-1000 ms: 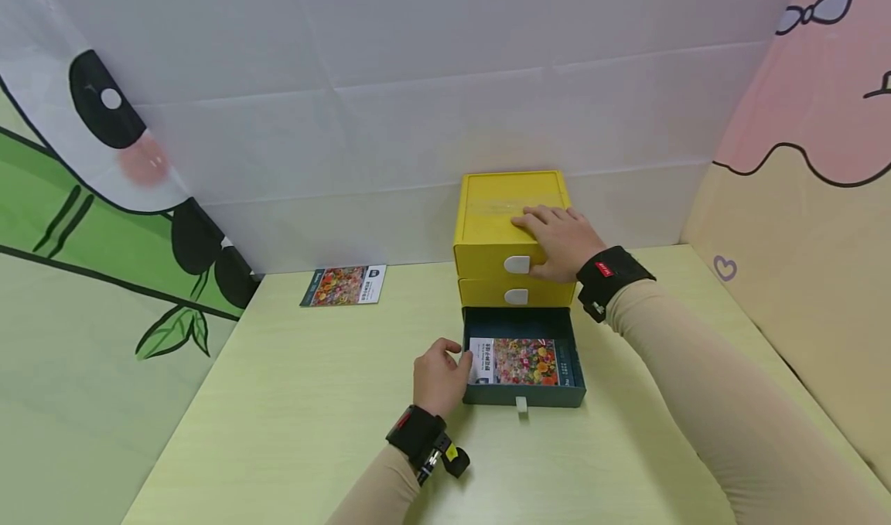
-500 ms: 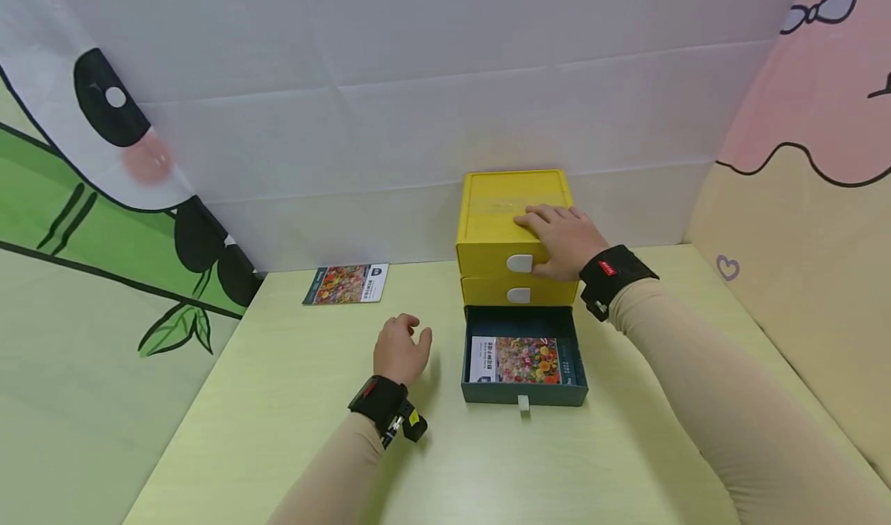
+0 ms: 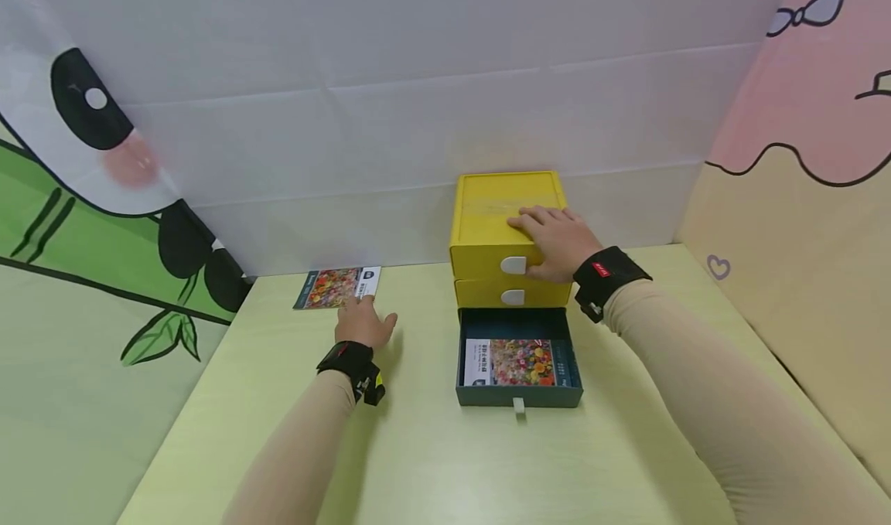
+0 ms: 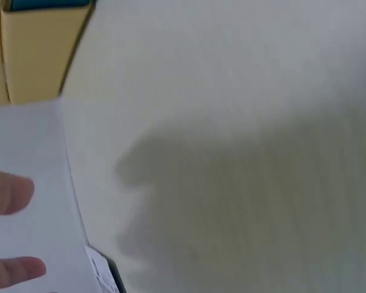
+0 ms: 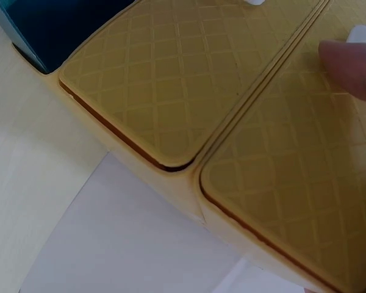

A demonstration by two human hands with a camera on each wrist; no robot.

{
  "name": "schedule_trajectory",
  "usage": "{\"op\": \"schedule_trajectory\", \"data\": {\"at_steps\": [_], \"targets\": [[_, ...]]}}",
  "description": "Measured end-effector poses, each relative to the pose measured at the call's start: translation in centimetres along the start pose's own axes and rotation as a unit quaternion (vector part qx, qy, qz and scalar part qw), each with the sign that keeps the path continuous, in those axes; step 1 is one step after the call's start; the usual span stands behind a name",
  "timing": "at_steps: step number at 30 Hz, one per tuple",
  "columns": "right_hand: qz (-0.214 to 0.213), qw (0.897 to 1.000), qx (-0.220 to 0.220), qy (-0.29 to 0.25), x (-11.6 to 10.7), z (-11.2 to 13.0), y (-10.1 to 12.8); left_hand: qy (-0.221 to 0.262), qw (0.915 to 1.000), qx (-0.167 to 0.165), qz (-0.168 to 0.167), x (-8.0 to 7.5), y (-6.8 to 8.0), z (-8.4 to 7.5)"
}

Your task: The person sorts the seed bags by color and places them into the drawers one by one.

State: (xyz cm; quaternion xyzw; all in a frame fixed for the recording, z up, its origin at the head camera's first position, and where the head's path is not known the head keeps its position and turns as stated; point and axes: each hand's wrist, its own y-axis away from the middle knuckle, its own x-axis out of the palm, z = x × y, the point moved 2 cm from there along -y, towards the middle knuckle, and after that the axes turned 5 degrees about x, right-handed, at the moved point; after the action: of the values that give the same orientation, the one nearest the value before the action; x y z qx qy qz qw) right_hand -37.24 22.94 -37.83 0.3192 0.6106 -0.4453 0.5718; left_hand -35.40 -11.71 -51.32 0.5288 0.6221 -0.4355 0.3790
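My left hand (image 3: 362, 324) reaches over the table's left side, its fingertips overlapping the near edge of a flower seed packet (image 3: 323, 289). Whether they touch it cannot be told; the left wrist view shows only a corner of the packet (image 4: 104, 271), beside the loosely extended fingers. My right hand (image 3: 560, 243) rests on the yellow drawer cabinet (image 3: 508, 192), fingers spread on its top and thumb over the front. Below two yellow drawer fronts, a dark green drawer (image 3: 518, 397) is pulled out. A second flower seed packet (image 3: 522, 363) lies flat inside it.
The pale wooden table (image 3: 411, 463) backs onto a white cloth wall (image 3: 348, 138). Printed panels stand at the left and right sides. White tabs mark the yellow drawer fronts, and a small pull tab (image 3: 518, 406) sticks out from the green drawer.
My left hand has left the green drawer's left side and moved left and away from me to the packet on the table. The right hand stays on the cabinet.
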Motion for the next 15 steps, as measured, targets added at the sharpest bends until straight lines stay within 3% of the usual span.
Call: {"op": "schedule_trajectory", "data": {"at_steps": [9,15], "targets": [[0.0,1.0,0.002,0.001,0.0,0.0,-0.2,-0.083,0.9907,-0.009,0.107,0.4,-3.1,1.9],[0.001,1.0,0.004,0.003,-0.1,0.1,0.0,-0.078,0.9848,-0.007,0.155,0.8,-4.2,2.8]]}}
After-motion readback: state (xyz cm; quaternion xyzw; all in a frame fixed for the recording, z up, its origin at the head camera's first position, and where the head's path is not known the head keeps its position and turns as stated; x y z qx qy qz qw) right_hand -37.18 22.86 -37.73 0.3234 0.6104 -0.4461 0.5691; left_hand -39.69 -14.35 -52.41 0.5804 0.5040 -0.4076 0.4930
